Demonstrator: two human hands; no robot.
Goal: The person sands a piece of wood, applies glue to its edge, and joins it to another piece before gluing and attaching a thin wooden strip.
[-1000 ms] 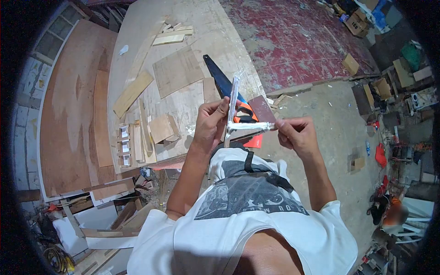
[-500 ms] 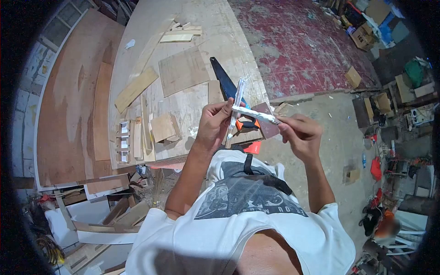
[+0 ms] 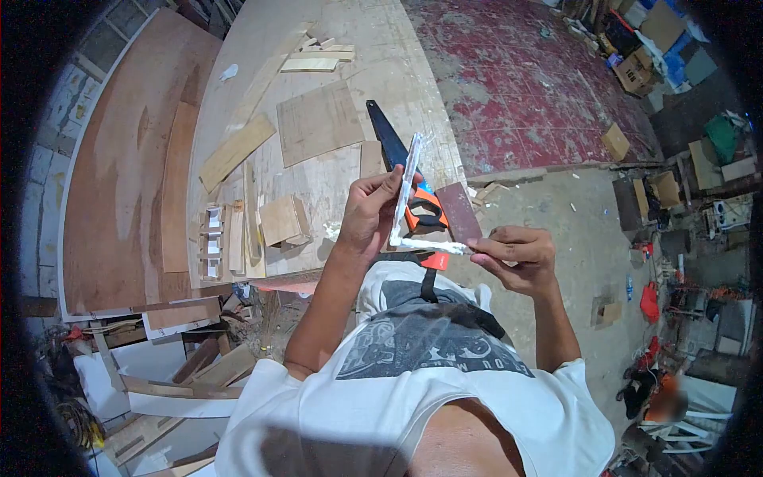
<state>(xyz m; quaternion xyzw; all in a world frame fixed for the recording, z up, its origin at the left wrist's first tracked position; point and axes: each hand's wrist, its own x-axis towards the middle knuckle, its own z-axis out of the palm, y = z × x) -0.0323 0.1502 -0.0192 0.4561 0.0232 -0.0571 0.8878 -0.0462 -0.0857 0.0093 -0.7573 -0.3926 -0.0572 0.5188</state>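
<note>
White strip [image 3: 407, 184] pinched upright in left hand [image 3: 367, 215]; right hand [image 3: 517, 256] grips its bent-off end; shirt lettering seems unreadable.

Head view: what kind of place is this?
Most likely a rough carpentry workshop. A plywood workbench carries wood offcuts and a handsaw, with plywood sheets beside it. Both hands, left hand and right hand, hold white strips.
</note>
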